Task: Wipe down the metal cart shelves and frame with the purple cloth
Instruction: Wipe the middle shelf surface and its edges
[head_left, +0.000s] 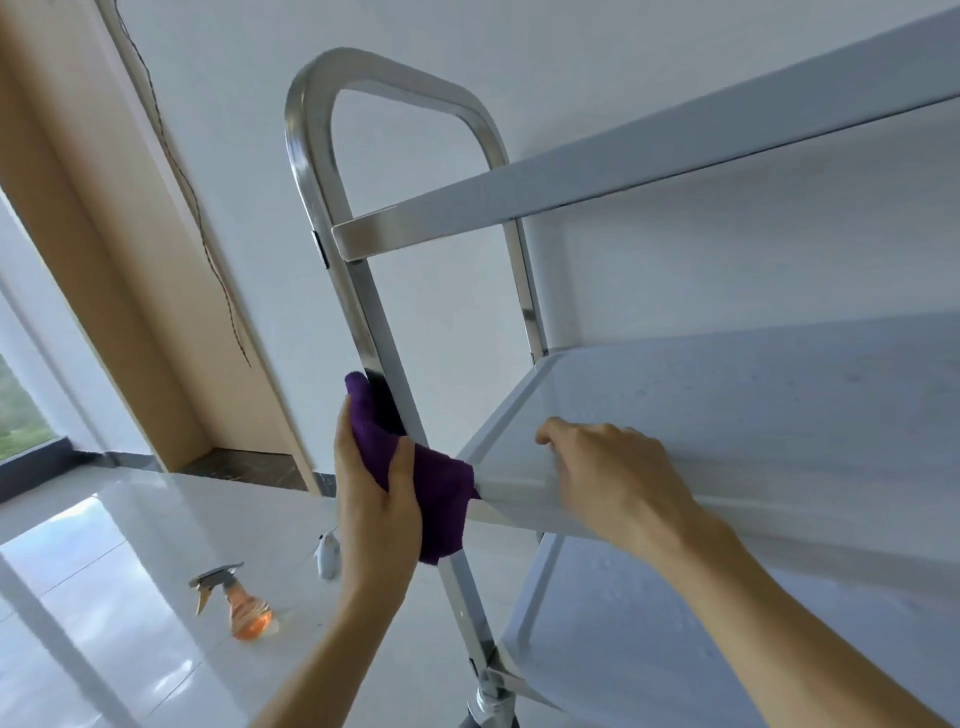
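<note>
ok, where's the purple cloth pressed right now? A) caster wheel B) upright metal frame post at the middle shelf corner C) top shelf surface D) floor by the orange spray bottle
B: the left hand holds the purple cloth wrapped against the shiny upright metal frame post, just where the middle shelf meets it.

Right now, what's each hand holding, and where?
Left hand grips the purple cloth at its middle, wrapped round the cart post. Right hand holds the middle shelf front rim.
</note>
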